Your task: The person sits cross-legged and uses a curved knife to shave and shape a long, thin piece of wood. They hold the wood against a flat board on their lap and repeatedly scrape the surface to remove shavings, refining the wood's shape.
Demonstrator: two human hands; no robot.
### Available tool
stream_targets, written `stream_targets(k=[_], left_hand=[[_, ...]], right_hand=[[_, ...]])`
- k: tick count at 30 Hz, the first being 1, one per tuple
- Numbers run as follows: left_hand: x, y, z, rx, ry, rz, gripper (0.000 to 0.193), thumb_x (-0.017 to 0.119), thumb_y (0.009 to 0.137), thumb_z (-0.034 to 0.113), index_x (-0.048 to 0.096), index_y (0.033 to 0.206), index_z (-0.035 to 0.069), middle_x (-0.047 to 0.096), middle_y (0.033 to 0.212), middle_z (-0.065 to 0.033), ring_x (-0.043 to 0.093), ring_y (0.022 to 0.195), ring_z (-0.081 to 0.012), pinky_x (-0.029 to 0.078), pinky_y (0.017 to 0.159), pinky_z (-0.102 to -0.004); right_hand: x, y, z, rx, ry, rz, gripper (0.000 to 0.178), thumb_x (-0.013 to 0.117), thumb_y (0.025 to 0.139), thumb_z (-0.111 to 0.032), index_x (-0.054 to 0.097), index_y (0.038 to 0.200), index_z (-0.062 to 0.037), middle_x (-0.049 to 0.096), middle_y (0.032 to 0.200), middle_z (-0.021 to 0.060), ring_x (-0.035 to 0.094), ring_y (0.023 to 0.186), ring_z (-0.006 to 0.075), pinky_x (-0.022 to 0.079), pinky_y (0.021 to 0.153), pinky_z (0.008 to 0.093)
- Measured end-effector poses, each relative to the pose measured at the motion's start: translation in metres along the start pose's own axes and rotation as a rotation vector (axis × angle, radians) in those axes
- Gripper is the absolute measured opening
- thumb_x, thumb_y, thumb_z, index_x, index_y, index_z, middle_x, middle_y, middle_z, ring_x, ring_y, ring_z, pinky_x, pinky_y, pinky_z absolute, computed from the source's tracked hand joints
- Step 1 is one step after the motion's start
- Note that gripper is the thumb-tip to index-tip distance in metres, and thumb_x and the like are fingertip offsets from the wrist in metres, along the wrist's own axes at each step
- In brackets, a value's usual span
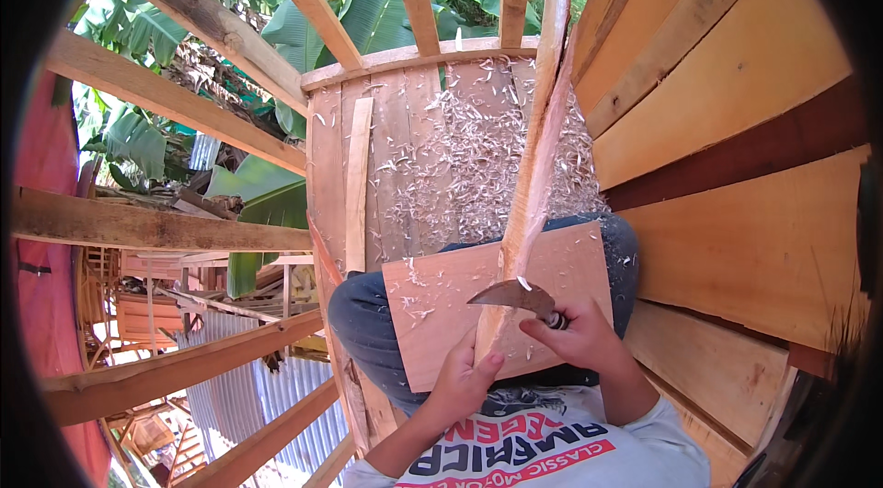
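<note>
A long, pale, rough-edged piece of wood (533, 171) slants up and away from my lap, its far end reaching past the railing. Its near end is gripped by my left hand (463, 379), fingers wrapped round it. My right hand (579, 337) is closed on the dark handle of a curved knife (513, 296). The knife's blade lies across the wood just beyond my left hand, and its edge contact is hard to make out. Under both hands a flat wooden board (575, 267) rests over my crossed legs, with a few shavings on it.
Curled shavings (469, 152) cover much of the plank floor (326, 148). A loose wooden strip (359, 180) lies at the left. Open railing slats (166, 221) stand to the left and front, a plank wall (736, 221) to the right. Banana leaves (368, 0) and corrugated sheets (276, 405) show outside.
</note>
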State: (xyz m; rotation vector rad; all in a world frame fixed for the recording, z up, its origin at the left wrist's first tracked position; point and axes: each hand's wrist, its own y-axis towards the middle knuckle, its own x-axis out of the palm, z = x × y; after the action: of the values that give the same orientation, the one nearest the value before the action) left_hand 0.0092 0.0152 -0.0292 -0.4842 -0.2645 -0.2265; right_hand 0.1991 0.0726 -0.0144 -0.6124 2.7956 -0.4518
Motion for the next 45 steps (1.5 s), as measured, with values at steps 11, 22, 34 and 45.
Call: stream_targets(k=[11,22,34,45], left_hand=[[-0.004,-0.008,0.003,-0.144,-0.111,-0.054,0.038,0.054,0.092,0.044,0.043,0.1,0.008,0.035,0.061,0.0045,0.03,0.046,-0.0043,0.024,0.041,-0.0204],[-0.015,-0.003,0.005,-0.083,-0.083,-0.027,0.032,0.052,0.094,0.041,0.04,0.091,0.01,0.032,0.058,0.0048,0.027,0.045,-0.0049,0.022,0.041,-0.0215],[-0.004,-0.005,0.0,-0.154,-0.045,-0.109,0.041,0.048,0.097,0.034,0.043,0.122,0.002,0.042,0.064,0.0061,0.037,0.051,-0.0017,0.031,0.045,-0.0181],[0.004,-0.003,0.015,-0.097,-0.101,-0.065,0.029,0.05,0.095,0.038,0.04,0.091,0.01,0.033,0.059,0.0046,0.029,0.044,-0.0045,0.021,0.041,-0.0216]], right_hand=[[-0.023,0.001,-0.003,0.088,0.376,-0.425,0.014,0.067,0.085,-0.013,0.057,0.085,-0.0038,0.051,0.066,-0.0028,0.047,0.056,0.0051,0.038,0.05,0.0207],[0.001,0.004,0.013,0.205,0.592,-0.302,0.022,0.051,0.096,-0.022,0.052,0.085,-0.0037,0.044,0.058,-0.0016,0.044,0.046,0.0061,0.035,0.04,0.0209],[-0.014,-0.005,-0.001,0.119,0.512,-0.251,0.022,0.055,0.094,-0.02,0.057,0.08,-0.0032,0.044,0.056,-0.0059,0.04,0.047,0.0015,0.032,0.042,0.0205],[-0.018,-0.011,0.01,0.167,0.517,-0.432,0.028,0.053,0.095,-0.022,0.055,0.076,-0.0033,0.047,0.051,-0.0027,0.044,0.041,0.0038,0.032,0.038,0.0209]])
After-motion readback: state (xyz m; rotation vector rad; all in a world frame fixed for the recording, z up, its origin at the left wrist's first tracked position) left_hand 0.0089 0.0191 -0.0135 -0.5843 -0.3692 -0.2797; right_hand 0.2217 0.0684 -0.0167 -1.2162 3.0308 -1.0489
